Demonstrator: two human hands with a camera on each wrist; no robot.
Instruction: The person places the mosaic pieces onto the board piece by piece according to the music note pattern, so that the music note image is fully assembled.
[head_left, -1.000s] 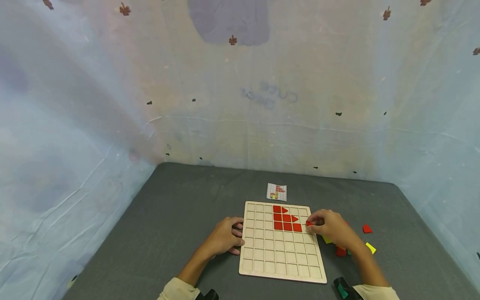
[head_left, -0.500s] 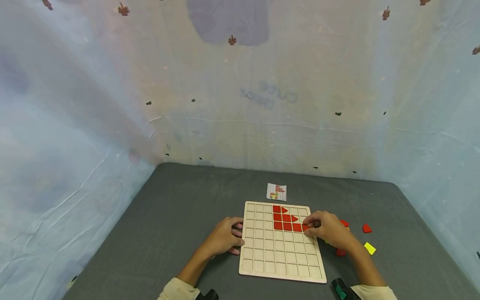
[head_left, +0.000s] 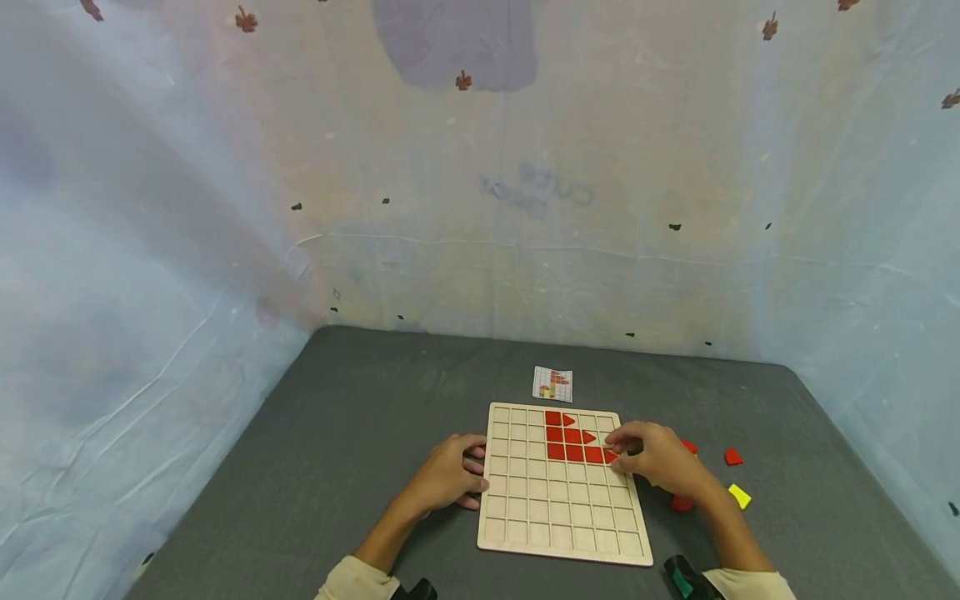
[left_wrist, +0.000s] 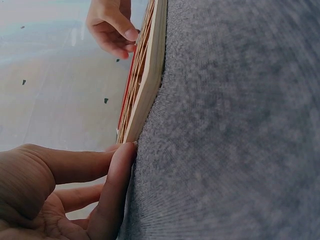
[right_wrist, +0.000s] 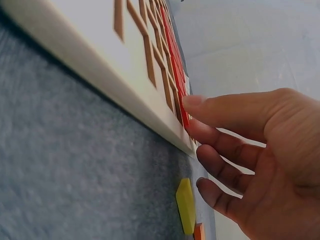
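A square wooden grid board (head_left: 517, 504) lies on the table with red square tiles (head_left: 574, 453) and red triangle tiles (head_left: 568, 421) in its upper rows. At its left edge rests my left hand (head_left: 446, 471), fingertips and thumb tip against the rim, spaced along it; the left wrist view shows the fingertips at the board's side (left_wrist: 150, 92). My right hand (head_left: 660, 454) reaches over the right edge. Its thumb and index finger pinch a red triangle tile (head_left: 611, 456) in the third row, at the end of the red squares. In the right wrist view the thumb tip overlaps the red tile (right_wrist: 183, 107).
Just behind the board lies a small picture card (head_left: 552, 384) with a coloured grid pattern. Right of the board are loose tiles, among them a yellow one (head_left: 739, 497) and a red one (head_left: 733, 456); others are partly hidden by the right forearm. Patterned sheeting (head_left: 480, 275) surrounds the table.
My right hand has brought the red triangle tile down and left from the board's right edge into the third row. The left hand and board have stayed put.
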